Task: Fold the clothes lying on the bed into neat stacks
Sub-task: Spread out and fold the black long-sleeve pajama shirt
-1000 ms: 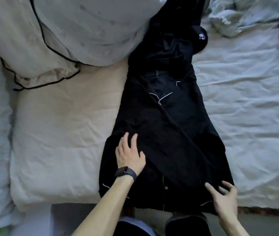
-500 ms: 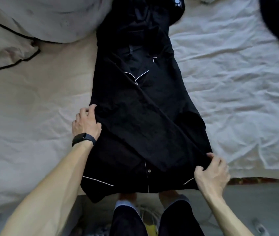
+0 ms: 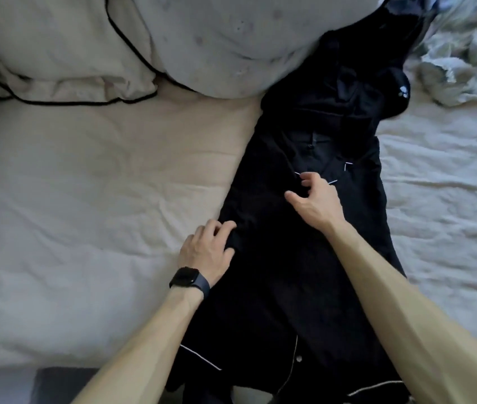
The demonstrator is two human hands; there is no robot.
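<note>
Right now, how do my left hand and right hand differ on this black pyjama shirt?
The left hand sits at the left edge of the black pyjama shirt, midway along; the right hand is farther up, at the white-piped collar. The left hand grips bunched fabric; the right hand's fingers curl with the thumb spread, grip unclear. The left wrist wears a black smartwatch; the right wrist is bare. Both touch the same shirt.
</note>
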